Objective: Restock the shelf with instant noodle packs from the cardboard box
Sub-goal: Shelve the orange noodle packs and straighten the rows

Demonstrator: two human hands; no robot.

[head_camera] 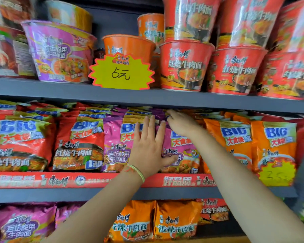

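Mid shelf (147, 194) is showing 6 front "BIG" packs: 2 red, 2 purple, 2 orange. Left hand (147, 146) is pressing flat, fingers spread, on the purple packs (179, 151). Right hand (180, 123) is reaching over their tops w/ fingers hidden, grip can't tell. Yellow tag (121, 71) is reading "5元". Packs are sitting tight edge-to-edge, little room under the upper shelf.

Glossy, crinkled plastic film on the noodle packs (79, 142), catching light along the creases. Shiny shrink film over the noodle bowls (184, 67) above those packs, with what look like smooth paper walls beneath. Matt grey, smooth shelf edge (165, 98) between bowls and packs, material not clear. Flat yellow paper price tag (121, 71) just above that edge, inked by hand. Glossy red printed strip (60, 179) below the packs.
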